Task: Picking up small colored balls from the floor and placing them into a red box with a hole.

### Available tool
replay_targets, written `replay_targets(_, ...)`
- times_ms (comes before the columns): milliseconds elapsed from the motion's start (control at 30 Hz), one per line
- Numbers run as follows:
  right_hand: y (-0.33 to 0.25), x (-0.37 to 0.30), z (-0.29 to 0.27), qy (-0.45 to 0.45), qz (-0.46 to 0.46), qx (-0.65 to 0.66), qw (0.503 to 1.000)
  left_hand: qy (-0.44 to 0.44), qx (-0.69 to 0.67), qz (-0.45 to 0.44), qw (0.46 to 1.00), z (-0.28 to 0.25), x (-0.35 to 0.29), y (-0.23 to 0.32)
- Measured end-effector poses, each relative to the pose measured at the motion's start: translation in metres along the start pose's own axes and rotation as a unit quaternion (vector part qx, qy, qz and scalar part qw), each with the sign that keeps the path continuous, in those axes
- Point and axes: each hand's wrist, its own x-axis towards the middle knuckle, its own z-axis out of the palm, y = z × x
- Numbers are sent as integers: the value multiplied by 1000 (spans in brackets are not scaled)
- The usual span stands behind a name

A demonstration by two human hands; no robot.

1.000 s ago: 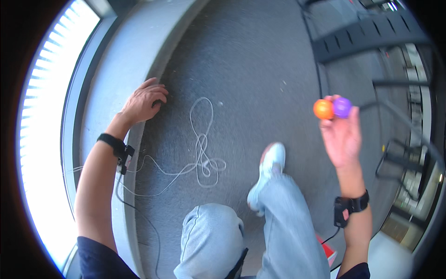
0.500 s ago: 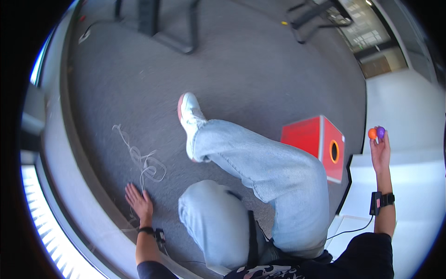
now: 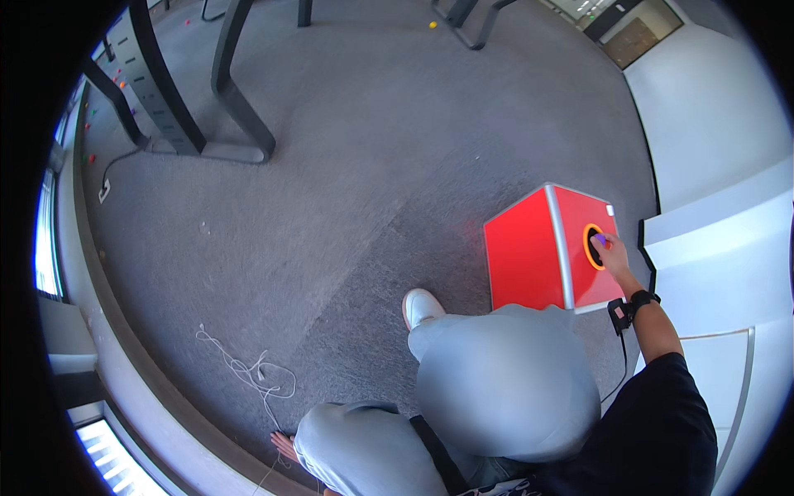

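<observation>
Our right hand [image 3: 614,258] has its fingers closed on a shiny purple ball [image 3: 601,240] at the orange-rimmed round hole [image 3: 592,254] of a silver-edged red box [image 3: 525,256]; our partly hidden left hand [image 3: 285,446] extends its fingers on grey carpet [image 3: 372,124].

Person, wearing: black short-sleeved top [image 3: 653,422], pale print [image 3: 500,489] showing at its lower front; light blue jeans [image 3: 509,388], black strap [image 3: 438,455] crossing them; white shoe [image 3: 423,307], pinkish sole edge showing. Right wrist: black band [image 3: 643,299] supporting black boxy module [image 3: 618,316], thin black cable [image 3: 625,364] trailing.
</observation>
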Motion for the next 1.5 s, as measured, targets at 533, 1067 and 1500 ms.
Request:
replay_targets(533, -80, -20, 10, -209, 66, -66, 973, -375, -147, -171, 899, -241, 163, 243)
replay_targets(1067, -76, -145, -205, -178, 181, -22, 967, -338, -36, 445, 829, -385, 236, 546)
replay_targets(1500, -45, -88, -246, -300, 322, -92, 893, -563, 80, 36, 822, -465, 300, 508)
